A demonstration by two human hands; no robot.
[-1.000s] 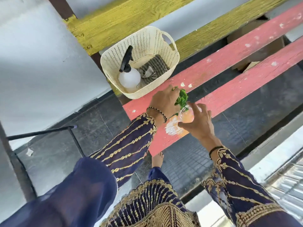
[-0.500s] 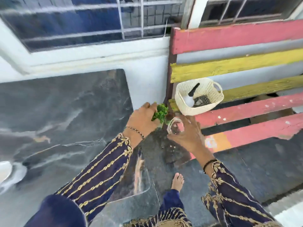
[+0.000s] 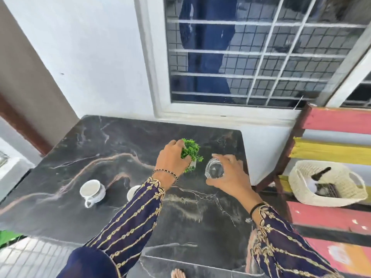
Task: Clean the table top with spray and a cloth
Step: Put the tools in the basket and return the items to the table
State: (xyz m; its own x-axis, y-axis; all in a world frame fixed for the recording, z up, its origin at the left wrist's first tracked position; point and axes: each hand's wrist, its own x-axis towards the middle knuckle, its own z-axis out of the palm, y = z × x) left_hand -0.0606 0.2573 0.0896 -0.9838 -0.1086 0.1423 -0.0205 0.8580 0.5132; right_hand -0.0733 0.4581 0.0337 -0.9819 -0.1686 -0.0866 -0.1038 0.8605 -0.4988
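A black marble table top (image 3: 124, 141) fills the middle of the head view. My left hand (image 3: 172, 158) grips a small green potted plant (image 3: 191, 151) over the table's right part. Just right of it, my right hand (image 3: 230, 175) holds a clear drinking glass (image 3: 214, 171) from above. On a painted bench to the right stands a cream plastic basket (image 3: 301, 189). Inside it lie a white spray bottle (image 3: 314, 183) with a black trigger and a striped cloth (image 3: 327, 192).
Two white cups stand on the table's left part, one in full view (image 3: 92, 192) and one (image 3: 133, 192) half hidden by my left sleeve. A barred window (image 3: 251, 53) and white wall back the table. The red and yellow slatted bench (image 3: 331, 219) sits close on the right.
I have carried the plant and the glass from the bench over to the table top. The view swung left, so the basket now lies at the right.
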